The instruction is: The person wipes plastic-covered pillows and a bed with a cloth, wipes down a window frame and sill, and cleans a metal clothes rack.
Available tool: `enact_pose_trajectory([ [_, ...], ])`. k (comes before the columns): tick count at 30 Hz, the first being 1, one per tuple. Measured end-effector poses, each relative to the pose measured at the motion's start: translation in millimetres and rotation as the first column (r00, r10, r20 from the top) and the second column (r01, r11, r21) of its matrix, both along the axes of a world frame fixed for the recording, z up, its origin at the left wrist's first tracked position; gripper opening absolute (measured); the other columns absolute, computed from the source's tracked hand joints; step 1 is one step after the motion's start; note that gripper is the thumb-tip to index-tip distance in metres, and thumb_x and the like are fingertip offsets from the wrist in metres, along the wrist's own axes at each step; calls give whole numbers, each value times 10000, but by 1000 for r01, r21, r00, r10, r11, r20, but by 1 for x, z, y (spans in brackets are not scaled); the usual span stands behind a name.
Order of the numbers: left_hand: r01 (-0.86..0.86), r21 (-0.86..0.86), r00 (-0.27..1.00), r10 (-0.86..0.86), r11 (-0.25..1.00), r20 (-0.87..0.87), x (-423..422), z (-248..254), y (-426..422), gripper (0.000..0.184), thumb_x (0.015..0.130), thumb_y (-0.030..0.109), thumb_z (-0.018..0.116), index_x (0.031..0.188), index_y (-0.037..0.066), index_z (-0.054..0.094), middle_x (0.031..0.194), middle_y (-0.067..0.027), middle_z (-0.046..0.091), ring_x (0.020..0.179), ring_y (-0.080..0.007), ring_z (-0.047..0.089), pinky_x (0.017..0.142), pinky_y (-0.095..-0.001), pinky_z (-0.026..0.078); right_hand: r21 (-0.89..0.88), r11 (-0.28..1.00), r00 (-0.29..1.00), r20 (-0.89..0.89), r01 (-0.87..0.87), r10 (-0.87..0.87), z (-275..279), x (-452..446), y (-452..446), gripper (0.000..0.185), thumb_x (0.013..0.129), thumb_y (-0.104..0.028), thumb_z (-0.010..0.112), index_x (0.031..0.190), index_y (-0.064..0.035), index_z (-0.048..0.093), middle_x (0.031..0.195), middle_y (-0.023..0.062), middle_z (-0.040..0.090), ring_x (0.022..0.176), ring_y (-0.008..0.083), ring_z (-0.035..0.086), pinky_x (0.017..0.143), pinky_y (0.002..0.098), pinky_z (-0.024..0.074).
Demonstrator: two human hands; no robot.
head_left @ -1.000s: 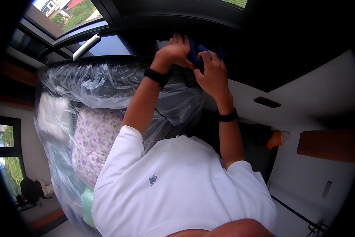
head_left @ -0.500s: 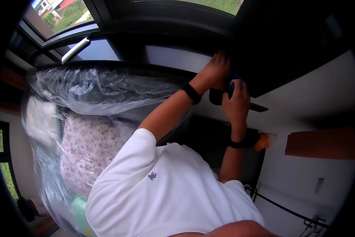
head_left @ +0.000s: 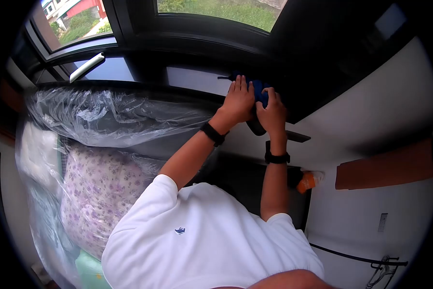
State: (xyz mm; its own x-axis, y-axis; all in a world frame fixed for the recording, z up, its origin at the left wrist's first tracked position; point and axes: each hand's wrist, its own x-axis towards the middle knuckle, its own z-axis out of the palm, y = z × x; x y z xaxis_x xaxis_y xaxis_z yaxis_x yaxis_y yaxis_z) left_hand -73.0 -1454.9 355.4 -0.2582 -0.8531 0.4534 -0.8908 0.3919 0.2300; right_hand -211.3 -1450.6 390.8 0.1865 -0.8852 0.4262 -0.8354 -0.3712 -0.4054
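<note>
A dark blue, soft-looking item [head_left: 259,91], perhaps a cloth or pouch, lies on the dark ledge by the window. My left hand [head_left: 239,100] rests on its left side with fingers stretched out flat. On the other side, my right hand [head_left: 273,111] has its fingers and thumb curled around the blue item's edge. A thin black strap [head_left: 223,77] sticks out to the left beyond my left fingertips. Just below the hands a black rounded piece [head_left: 256,126] shows; what it belongs to is unclear. Both wrists wear black bands.
Left of me is a bed under clear plastic sheeting [head_left: 101,113], with a floral pillow [head_left: 98,192] beneath. A white bar-shaped handle [head_left: 86,67] juts from the window frame. To the right are a brown wooden panel [head_left: 385,166], an orange-and-white object [head_left: 309,181] and a black rail [head_left: 356,255].
In the view, both hands and the blue item have shifted left along with the surroundings. My left fingers now lie flatter, and more of the blue item and its strap shows.
</note>
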Motion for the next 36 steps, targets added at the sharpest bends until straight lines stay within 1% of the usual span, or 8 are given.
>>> enact_pose_trajectory([
  [10, 5, -114, 993, -19, 993, -119, -12, 22, 26, 638, 768, 218, 659, 1306, -74, 482, 1256, -319, 543, 1240, -439, 488, 1049, -491, 380, -271, 881, 917, -16, -388, 398, 31, -60, 86, 376, 688, -3, 713, 1013, -92, 547, 1177, 176, 603, 1022, 350, 591, 890, 434, 472],
  [12, 294, 219, 828, -133, 930, -545, -32, 76, 22, 492, 785, 134, 580, 1257, 1, 541, 1030, -250, 656, 1020, -411, 614, 893, -466, 484, -376, 865, 941, -77, -334, 329, 69, -80, 93, 396, 697, 16, 701, 1034, -106, 533, 1210, 179, 581, 1074, 351, 566, 884, 422, 476],
  [13, 313, 39, 758, -224, 949, -613, -50, 82, 11, 427, 769, 104, 549, 1188, 29, 578, 838, -220, 665, 836, -419, 636, 773, -470, 512, -428, 851, 951, -72, -303, 302, 84, -90, 94, 415, 702, 21, 704, 1053, -108, 526, 1237, 187, 560, 1098, 358, 550, 884, 425, 475],
  [16, 170, -506, 448, -524, 845, -724, -94, 148, 1, 445, 728, -36, 533, 1168, 29, 567, 1175, -219, 615, 1085, -397, 584, 878, -452, 472, -625, 750, 976, -142, -216, 163, 126, -114, 83, 449, 737, 26, 705, 1121, -101, 511, 1273, 202, 507, 1126, 365, 530, 887, 436, 469],
  [21, -145, -699, 363, -620, 700, -696, -131, 223, -11, 423, 690, -95, 585, 1094, 28, 551, 1108, -168, 551, 960, -368, 564, 817, -415, 473, -784, 612, 986, -161, -102, -43, 168, -136, 55, 498, 831, -48, 684, 1287, -86, 489, 1259, 209, 470, 1134, 365, 532, 874, 411, 492],
  [24, -72, -684, 428, -596, 726, -679, -139, 214, -29, 357, 755, -57, 574, 1098, 41, 550, 986, -173, 552, 888, -359, 556, 791, -408, 477, -633, 774, 989, -114, -2, -91, 176, -136, 23, 566, 853, -111, 677, 1369, -88, 446, 1262, 241, 460, 1125, 390, 541, 849, 415, 511],
  [29, 10, -740, 388, -684, 673, -617, -138, 161, -39, 363, 858, -27, 518, 1214, 44, 527, 1098, -206, 592, 1035, -400, 583, 872, -437, 490, -700, 698, 899, -194, 153, -392, 149, -104, 10, 641, 841, -160, 686, 1417, -132, 404, 1227, 292, 464, 1072, 418, 565, 835, 443, 515],
  [36, 279, -420, 387, -502, 863, -773, -118, 101, -31, 393, 904, 21, 502, 1295, 46, 474, 1207, -251, 573, 1039, -432, 595, 859, -446, 510, -617, 761, 815, -327, 199, -479, 97, -93, 25, 675, 828, -240, 700, 1429, -209, 395, 1154, 268, 507, 953, 364, 624, 776, 409, 513],
])
